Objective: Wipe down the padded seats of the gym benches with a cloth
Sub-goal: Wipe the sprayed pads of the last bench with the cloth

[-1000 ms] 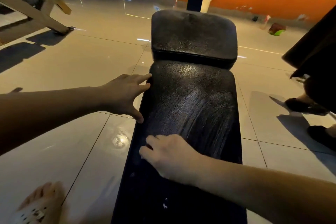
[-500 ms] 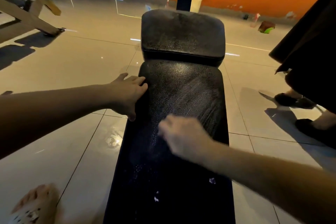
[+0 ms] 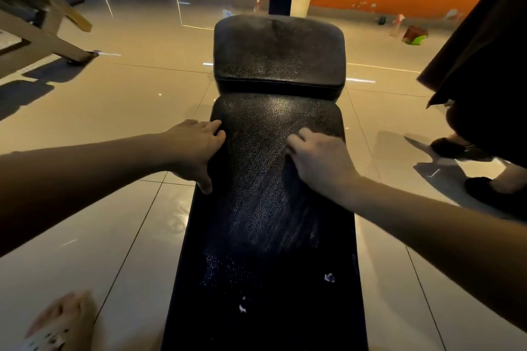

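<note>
The long black textured-vinyl bench seat [image 3: 265, 208] runs straight away from the person. Its long axis goes from the bottom centre of the frame up to the middle, where a shorter black cushioned pad [image 3: 279, 51] sits just beyond it across a narrow seam. Both hands are at the far end of the long seat, near that seam and about level with each other. The left hand [image 3: 194, 148] rests on the seat's left edge, fingers fairly straight over the top and thumb down the side, holding nothing. The right hand [image 3: 316, 159] lies on the seat right of centre, knuckles up and fingers curled under. A cloth may be bunched beneath it, but I cannot make one out, so I cannot tell what it grips. Pale streaks fan from it towards the bottom of the frame, above a few white flecks [image 3: 329, 277]. The shorter pad lies directly ahead of the right hand, so I would expect the next stroke to push forward along that same axis.
</note>
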